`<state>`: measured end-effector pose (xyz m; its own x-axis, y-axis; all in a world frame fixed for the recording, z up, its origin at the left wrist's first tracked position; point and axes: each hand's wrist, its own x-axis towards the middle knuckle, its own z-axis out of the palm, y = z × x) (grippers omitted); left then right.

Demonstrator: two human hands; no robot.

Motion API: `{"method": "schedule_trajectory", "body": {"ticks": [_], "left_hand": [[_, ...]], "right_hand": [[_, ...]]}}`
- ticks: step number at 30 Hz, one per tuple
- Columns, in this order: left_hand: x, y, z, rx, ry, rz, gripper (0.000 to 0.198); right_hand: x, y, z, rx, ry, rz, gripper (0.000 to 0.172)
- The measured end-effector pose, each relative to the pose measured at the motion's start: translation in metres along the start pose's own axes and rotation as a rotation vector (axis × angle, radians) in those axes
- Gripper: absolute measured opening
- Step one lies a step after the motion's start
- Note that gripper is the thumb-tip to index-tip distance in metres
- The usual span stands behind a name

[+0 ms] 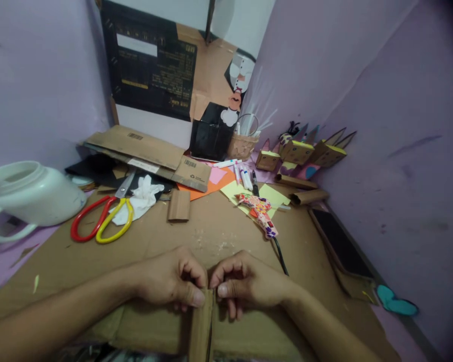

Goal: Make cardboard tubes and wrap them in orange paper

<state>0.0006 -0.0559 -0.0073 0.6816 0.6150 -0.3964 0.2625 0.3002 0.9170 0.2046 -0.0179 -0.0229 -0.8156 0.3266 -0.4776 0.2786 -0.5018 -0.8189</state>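
A long, narrow folded cardboard strip (202, 329) stands between my two hands at the near edge of the cardboard work surface (143, 236). My left hand (173, 279) pinches its far end from the left, thumb pressed on the face. From the other side, my right hand (245, 281) closes thumb and fingers at the same far end, by the strip's right edge. A dark gap runs along that edge. The strip's near end leaves the picture at the bottom.
Red-and-yellow scissors (102, 217) and a crumpled tissue (145, 193) lie left, near a white pot (38, 196). A small cardboard piece (178, 206) sits ahead. A patterned glue gun (258, 211) with a black cord lies right, before a phone (342, 241). Markers (243, 176) are behind.
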Motion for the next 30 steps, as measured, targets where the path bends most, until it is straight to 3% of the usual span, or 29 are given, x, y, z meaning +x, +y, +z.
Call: {"method": "schedule_trajectory", "body": {"ticks": [4, 8, 20, 30], "left_hand": [[0.003, 0.001, -0.001, -0.05, 0.021, 0.032, 0.045], [0.006, 0.006, -0.002, -0.057, 0.077, 0.07, 0.033], [0.011, 0.01, 0.0, 0.068, 0.256, 0.116, 0.018], [0.013, 0.006, 0.007, 0.175, 0.353, 0.085, 0.014]], "right_hand": [[0.004, -0.001, -0.001, 0.119, 0.033, 0.008, 0.038], [0.003, -0.005, -0.005, 0.199, 0.058, -0.011, 0.033], [0.005, 0.003, -0.003, 0.246, 0.141, -0.162, 0.029], [0.006, 0.008, -0.002, 0.175, 0.23, -0.151, 0.036]]}}
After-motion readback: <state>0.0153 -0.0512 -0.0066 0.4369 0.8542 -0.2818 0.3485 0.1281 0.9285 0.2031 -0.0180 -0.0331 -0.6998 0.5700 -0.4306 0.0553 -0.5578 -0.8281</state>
